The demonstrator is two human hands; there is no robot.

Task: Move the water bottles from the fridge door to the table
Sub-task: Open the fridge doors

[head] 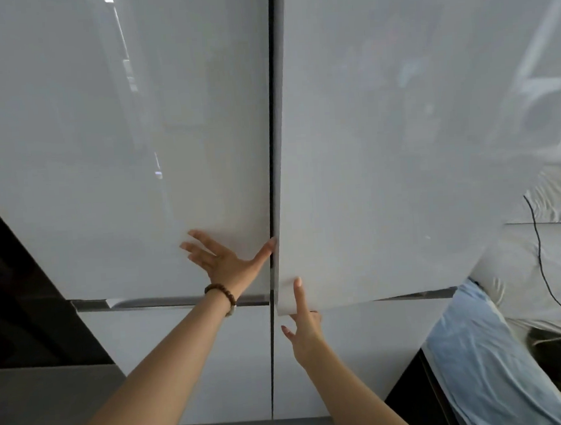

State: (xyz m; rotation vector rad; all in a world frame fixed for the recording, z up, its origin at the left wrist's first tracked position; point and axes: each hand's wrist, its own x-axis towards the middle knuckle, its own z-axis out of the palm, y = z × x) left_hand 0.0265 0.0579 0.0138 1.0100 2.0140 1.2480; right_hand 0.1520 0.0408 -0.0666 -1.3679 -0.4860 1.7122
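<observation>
Two bare arms reached up. Right hand gripped the right fridge door at its bottom corner; left hand, fingers spread wide, pressed the left door. No bottles showed. Blue cloth lay right.

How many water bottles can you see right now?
0. No bottle shows. The left fridge door is closed, the left hand flat against it; the right hand grips the right door at its lower corner, barely ajar. Any bottles would be hidden behind the doors.
</observation>
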